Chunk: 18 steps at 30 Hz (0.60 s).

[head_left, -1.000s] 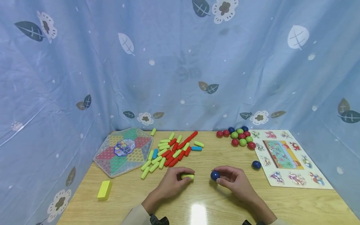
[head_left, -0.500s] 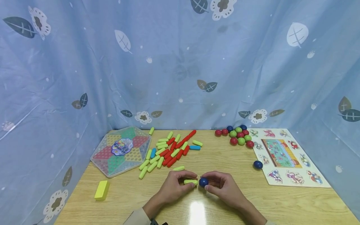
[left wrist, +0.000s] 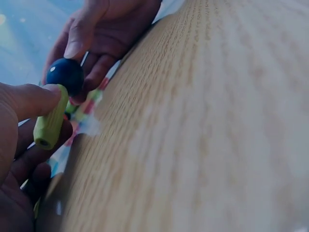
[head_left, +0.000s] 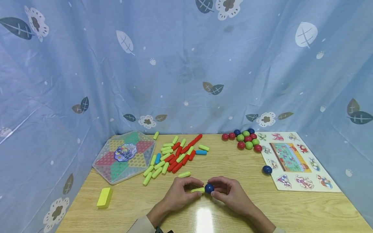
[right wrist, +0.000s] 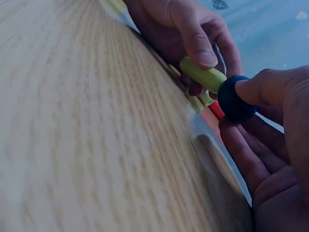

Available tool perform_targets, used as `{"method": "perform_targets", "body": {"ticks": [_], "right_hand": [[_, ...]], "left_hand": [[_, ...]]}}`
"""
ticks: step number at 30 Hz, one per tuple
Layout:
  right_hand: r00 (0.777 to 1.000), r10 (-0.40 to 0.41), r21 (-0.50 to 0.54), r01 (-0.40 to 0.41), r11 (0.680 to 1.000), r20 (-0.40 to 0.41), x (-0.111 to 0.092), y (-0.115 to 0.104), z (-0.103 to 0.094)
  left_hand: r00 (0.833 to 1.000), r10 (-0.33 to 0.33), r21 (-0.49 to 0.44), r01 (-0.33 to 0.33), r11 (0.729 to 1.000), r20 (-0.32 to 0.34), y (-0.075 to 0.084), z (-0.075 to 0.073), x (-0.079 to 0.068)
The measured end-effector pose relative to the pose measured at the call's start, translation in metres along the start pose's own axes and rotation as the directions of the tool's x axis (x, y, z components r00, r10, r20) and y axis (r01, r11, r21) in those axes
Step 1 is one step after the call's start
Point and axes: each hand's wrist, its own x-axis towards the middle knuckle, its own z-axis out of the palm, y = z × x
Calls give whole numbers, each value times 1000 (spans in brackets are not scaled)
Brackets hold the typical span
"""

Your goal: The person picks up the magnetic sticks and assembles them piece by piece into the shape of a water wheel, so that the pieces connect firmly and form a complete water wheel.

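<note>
Fingers of the left hand (head_left: pixel 177 195) are clamped on a yellow-green stick (left wrist: pixel 50 123), thumb opposing; fingers of the right hand (head_left: pixel 234 195) grip a blue ball (head_left: pixel 209 188) in the same manner. Take this ball as the landmark. Stick position: immediately left of the ball, near end meeting the ball's side. Whether the end sits in a hole is hidden.

Step in hand, as judged: joining stick to ball. Next move probably calls for aligning the stick's axis with the ball's centre and pressing both hands inward evenly; an angled push could let the ball roll in the grip.

Other parts on the surface (head_left: pixel 233 161): one loose stick (head_left: pixel 184 174) left of the ball and slightly beyond; a spread of coloured sticks (head_left: pixel 169 157) farther left and beyond; clustered balls (head_left: pixel 247 138) beyond and right.
</note>
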Motion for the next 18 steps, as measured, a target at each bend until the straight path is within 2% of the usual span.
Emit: {"method": "perform_targets", "body": {"ticks": [4, 11, 18], "right_hand": [[999, -21, -47, 19, 999, -46, 0, 2, 2], [989, -97, -50, 92, 995, -110, 1, 4, 7], [985, -124, -154, 104, 983, -122, -1, 4, 6]], "left_hand": [[1000, 17, 36, -17, 999, -7, 1, 1, 1], [999, 18, 63, -15, 998, -51, 3, 5, 0], [1000, 21, -18, -21, 1000, 9, 1, 0, -2]]}}
